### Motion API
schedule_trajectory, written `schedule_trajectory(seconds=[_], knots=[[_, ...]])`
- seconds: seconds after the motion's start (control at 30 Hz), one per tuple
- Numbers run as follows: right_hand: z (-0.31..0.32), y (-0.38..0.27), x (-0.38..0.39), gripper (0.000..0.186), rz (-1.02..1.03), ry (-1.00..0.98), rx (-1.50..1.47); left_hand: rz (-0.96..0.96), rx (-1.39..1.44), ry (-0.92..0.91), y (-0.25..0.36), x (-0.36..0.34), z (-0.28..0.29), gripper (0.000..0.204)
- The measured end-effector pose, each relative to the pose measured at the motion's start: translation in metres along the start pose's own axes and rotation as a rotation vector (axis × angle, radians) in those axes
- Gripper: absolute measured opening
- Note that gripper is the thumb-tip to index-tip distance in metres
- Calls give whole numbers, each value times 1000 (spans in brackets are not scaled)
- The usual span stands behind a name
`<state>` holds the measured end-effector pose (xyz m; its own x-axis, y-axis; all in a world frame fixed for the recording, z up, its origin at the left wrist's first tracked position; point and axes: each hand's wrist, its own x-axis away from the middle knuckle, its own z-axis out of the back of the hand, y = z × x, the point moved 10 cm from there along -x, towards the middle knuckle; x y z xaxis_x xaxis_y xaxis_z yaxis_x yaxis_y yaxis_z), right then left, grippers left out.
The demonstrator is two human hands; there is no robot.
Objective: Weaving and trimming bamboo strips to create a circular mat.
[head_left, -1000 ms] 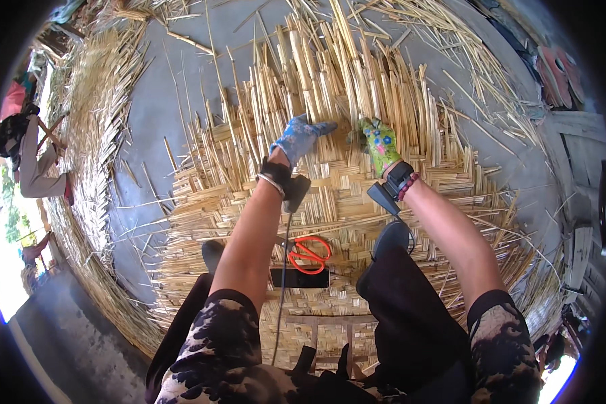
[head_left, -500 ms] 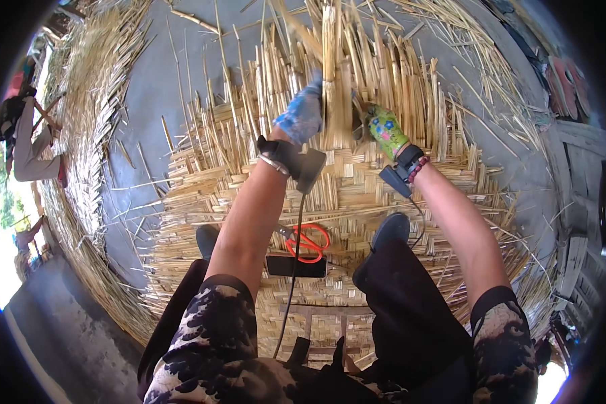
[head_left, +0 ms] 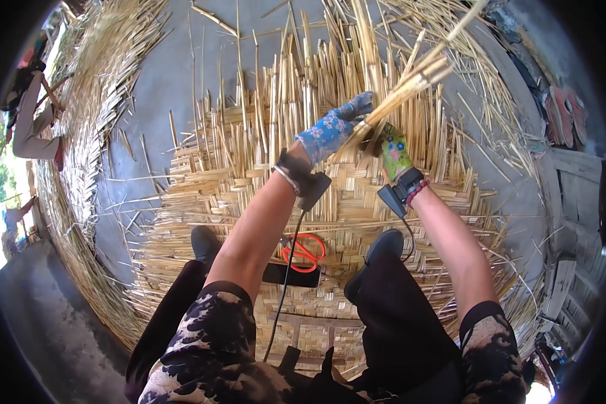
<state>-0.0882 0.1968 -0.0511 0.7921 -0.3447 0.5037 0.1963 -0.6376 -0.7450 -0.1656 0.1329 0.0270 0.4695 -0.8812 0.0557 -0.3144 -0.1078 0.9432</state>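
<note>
First, at the far left, we see a person's leg (head_left: 31,131) in pale trousers, then a thick band of dry straw (head_left: 94,101). Next, our woven mat (head_left: 357,188) lies on the grey floor (head_left: 175,54), its left edge ragged with loose ends. It is straw yellow, flat split strips crossing in stepped blocks through the middle; along the far edge, long strips stick out unwoven and uneven, marked with darker joints. Our left shoe (head_left: 205,244) rests toward the left edge. Orange-handled scissors (head_left: 314,256) lie just beyond a black phone (head_left: 296,275), toward the near edge. Our left hand (head_left: 330,131), gloved in flowered blue, is against a bundle of strips (head_left: 400,94) slanting toward the mat's far right corner; we cannot tell whether it grips them. Past our right shoe (head_left: 387,246), our right hand (head_left: 395,153), gloved in flowered green, is at the bundle's lower end, fingertips hidden, its grip unclear to us. Beyond the right edge sit pinkish slippers (head_left: 560,118).
</note>
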Motion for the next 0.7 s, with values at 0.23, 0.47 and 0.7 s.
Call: schedule_trajectory(seconds=[0.23, 0.47, 0.7], knots=[[55, 29, -57, 27, 60, -437, 538, 13, 148, 113, 24, 8, 7, 26], [55, 25, -47, 29, -165, -156, 278, 57, 568, 1044, -56, 99, 84, 17], [50, -15, -18, 18, -148, 14, 1304, 65, 743, 1120, -71, 127, 93, 21]])
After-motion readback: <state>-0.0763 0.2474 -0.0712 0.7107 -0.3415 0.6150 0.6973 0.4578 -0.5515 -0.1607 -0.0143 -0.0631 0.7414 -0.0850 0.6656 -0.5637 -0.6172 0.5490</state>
